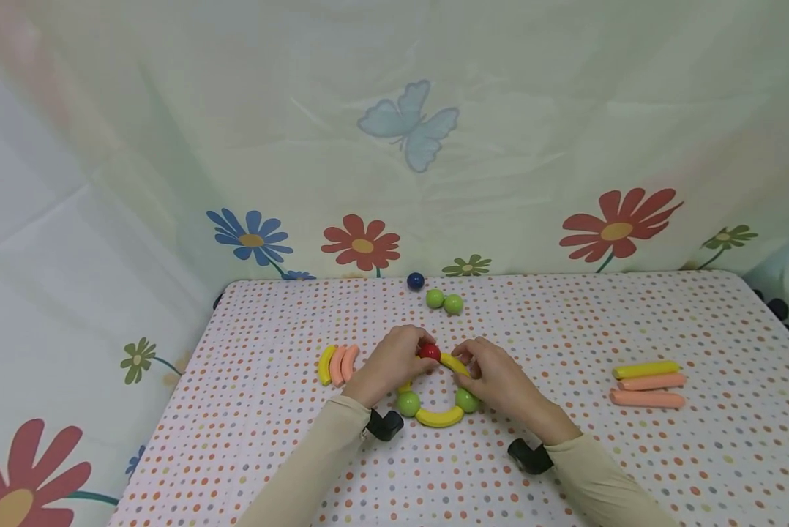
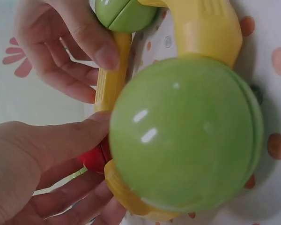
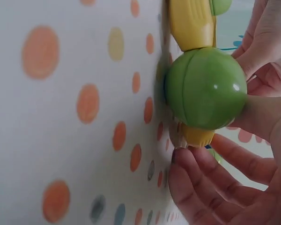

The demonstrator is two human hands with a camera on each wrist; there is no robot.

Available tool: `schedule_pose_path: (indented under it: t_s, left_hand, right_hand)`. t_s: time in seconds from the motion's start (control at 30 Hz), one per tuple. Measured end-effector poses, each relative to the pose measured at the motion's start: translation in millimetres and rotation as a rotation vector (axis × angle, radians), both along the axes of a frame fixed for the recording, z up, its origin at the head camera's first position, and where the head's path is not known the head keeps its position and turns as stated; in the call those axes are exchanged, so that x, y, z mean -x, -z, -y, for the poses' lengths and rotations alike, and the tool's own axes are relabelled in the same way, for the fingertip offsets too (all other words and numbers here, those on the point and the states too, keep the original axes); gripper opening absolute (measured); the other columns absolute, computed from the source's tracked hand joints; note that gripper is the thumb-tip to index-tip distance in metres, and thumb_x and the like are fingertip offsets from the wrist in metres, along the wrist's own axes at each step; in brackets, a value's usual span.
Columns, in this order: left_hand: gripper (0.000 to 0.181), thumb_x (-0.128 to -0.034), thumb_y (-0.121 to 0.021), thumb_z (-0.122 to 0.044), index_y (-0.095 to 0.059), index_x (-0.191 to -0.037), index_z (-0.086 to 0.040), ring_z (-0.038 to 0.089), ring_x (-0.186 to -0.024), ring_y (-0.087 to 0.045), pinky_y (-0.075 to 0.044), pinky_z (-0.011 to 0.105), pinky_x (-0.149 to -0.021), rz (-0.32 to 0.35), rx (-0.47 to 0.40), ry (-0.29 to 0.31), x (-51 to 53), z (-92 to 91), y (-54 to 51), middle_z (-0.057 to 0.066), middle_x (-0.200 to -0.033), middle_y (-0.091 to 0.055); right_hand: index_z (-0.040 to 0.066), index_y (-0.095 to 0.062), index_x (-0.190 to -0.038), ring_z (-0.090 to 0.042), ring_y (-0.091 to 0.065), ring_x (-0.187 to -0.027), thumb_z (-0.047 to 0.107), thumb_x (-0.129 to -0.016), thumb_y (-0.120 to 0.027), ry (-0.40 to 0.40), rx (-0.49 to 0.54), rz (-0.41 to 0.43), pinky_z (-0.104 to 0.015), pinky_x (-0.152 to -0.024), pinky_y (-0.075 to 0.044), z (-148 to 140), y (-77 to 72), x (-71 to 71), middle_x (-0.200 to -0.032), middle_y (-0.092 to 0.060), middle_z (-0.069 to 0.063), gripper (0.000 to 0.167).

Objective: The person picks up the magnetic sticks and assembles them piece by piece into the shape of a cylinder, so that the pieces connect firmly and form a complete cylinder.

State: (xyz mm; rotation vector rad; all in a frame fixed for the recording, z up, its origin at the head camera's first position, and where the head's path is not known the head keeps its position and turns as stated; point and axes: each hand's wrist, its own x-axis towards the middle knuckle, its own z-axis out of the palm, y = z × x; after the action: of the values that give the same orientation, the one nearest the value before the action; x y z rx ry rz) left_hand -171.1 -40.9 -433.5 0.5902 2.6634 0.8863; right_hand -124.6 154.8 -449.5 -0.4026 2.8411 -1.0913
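Note:
A ring of curved yellow pieces [image 1: 440, 417] and balls lies on the dotted table: a green ball [image 1: 408, 404] at lower left, another green ball [image 1: 467, 400] at lower right, a red ball [image 1: 430, 353] at the top. My left hand [image 1: 394, 360] pinches the red ball between thumb and fingers; in the left wrist view the near green ball [image 2: 185, 133] covers part of it. My right hand [image 1: 498, 376] grips the yellow piece [image 1: 455, 364] between the red ball and the right green ball. The right wrist view shows its fingers [image 3: 210, 183] curled beside that piece.
Left of the ring lie a curved yellow piece [image 1: 326, 365] and two curved pink pieces [image 1: 337, 366]. Farther back are a dark blue ball [image 1: 416, 281] and two green balls [image 1: 454, 304]. At the right lie a straight yellow stick [image 1: 646, 369] and two pink sticks [image 1: 648, 399].

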Motion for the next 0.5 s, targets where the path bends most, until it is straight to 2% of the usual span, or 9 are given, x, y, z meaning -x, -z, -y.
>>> schedule_pose_path:
  t_s: [0.33,0.43,0.5]
  left_hand:
    - [0.032,-0.0896,-0.085,-0.014,-0.075,-0.118,-0.004,0.013,-0.09,-0.062,-0.053,0.024,-0.078,-0.109,0.075,0.0,-5.2,-4.7,-0.5,0.007,-0.11,-0.07]
    - [0.032,-0.0891,-0.086,-0.015,-0.075,-0.118,-0.005,0.014,-0.09,-0.062,-0.053,0.025,-0.077,-0.127,0.072,-0.006,-5.4,-3.7,1.6,0.006,-0.109,-0.07]
    - [0.035,-0.0888,-0.086,-0.017,-0.074,-0.119,-0.006,0.014,-0.091,-0.063,-0.053,0.025,-0.077,-0.135,0.067,-0.013,-5.6,-1.9,3.7,0.006,-0.109,-0.069]
  right_hand:
    - [-0.003,-0.07,-0.111,-0.014,-0.053,-0.075,-0.002,-0.088,-0.078,0.015,0.007,-0.026,-0.025,-0.061,-0.045,2.3,2.8,-1.2,-0.096,-0.063,-0.006,0.024]
    - [-0.001,-0.07,-0.109,-0.013,-0.054,-0.076,0.0,-0.091,-0.076,-0.017,-0.001,-0.045,-0.025,-0.062,-0.047,-0.2,1.4,-2.6,-0.098,-0.061,-0.005,0.019]
    - [0.002,-0.071,-0.107,-0.012,-0.056,-0.079,0.002,-0.093,-0.074,-0.066,-0.01,-0.074,-0.025,-0.064,-0.05,-3.5,0.0,-4.1,-0.099,-0.06,-0.003,0.014]
